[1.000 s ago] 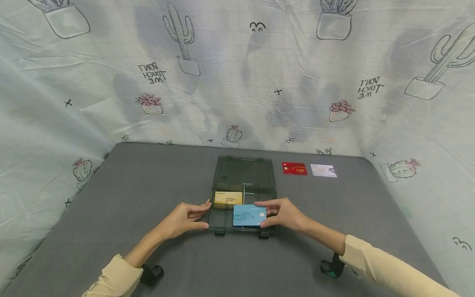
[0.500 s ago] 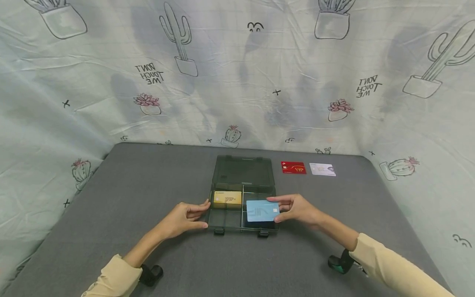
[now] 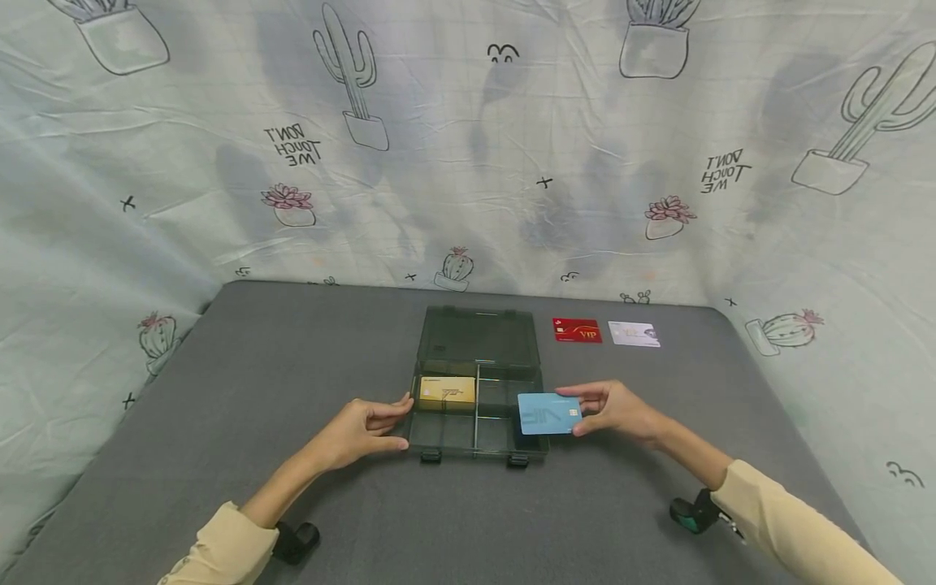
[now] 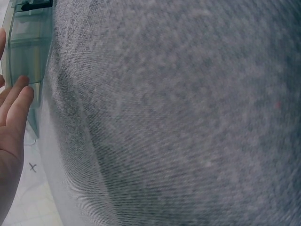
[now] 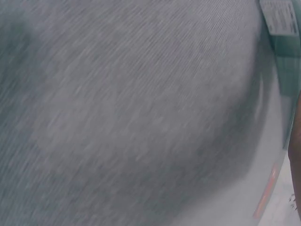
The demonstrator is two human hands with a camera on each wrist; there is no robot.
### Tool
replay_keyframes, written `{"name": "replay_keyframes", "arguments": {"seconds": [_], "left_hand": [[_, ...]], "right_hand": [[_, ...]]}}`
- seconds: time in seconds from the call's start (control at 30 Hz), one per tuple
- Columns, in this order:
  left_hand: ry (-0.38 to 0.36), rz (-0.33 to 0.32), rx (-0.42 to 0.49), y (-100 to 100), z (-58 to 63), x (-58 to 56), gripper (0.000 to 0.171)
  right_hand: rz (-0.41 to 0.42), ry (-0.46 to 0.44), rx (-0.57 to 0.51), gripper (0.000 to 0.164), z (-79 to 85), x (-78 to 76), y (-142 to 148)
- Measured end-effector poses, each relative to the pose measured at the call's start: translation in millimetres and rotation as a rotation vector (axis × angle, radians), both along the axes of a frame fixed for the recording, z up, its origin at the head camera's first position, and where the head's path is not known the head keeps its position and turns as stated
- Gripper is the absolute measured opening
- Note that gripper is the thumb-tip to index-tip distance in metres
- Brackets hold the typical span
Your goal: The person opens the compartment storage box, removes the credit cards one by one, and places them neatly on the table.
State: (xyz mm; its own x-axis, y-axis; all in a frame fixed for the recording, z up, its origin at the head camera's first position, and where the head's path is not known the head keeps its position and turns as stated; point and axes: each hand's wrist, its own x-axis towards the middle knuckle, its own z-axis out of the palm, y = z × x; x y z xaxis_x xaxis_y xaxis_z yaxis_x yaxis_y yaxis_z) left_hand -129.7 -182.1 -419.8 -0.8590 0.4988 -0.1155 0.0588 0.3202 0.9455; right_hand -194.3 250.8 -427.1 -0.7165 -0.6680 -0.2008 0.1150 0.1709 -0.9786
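A dark, see-through plastic box point(image 3: 443, 431) with dividers stands on the table, its lid point(image 3: 478, 337) laid back away from me. Yellow cards point(image 3: 448, 390) sit in its far left compartment. My right hand point(image 3: 613, 410) pinches a light blue card point(image 3: 550, 414) by its right end, fingers above and thumb below, over the box's right wall. At the left wall rest the fingertips of my left hand point(image 3: 366, 435), thumb near the front corner. In the left wrist view its fingers point(image 4: 19, 106) look straight beside the box. The right wrist view shows only a sliver of the right hand point(image 5: 295, 150).
Behind the box on the right, a red card point(image 3: 577, 330) and a white card point(image 3: 634, 334) lie side by side on the grey table point(image 3: 292, 357). Two latches stick out at the box's front. A patterned cloth point(image 3: 468, 162) hangs around the table's back and sides.
My right hand has carried the blue card rightward, from the box's middle to its right wall, uncovering the near compartments. The left hand has kept its place at the left wall.
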Motion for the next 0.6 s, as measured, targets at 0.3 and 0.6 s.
{"name": "replay_keyframes", "arguments": {"seconds": [0.3, 0.6], "left_hand": [[0.004, 0.000, -0.002, 0.4, -0.7, 0.2, 0.065], [0.007, -0.002, -0.001, 0.6, -1.5, 0.1, 0.065]], "right_hand": [[-0.017, -0.009, 0.015, 0.062, -3.9, -7.4, 27.6], [-0.044, -0.036, 0.032, 0.062, -1.5, -18.6, 56.8]]}}
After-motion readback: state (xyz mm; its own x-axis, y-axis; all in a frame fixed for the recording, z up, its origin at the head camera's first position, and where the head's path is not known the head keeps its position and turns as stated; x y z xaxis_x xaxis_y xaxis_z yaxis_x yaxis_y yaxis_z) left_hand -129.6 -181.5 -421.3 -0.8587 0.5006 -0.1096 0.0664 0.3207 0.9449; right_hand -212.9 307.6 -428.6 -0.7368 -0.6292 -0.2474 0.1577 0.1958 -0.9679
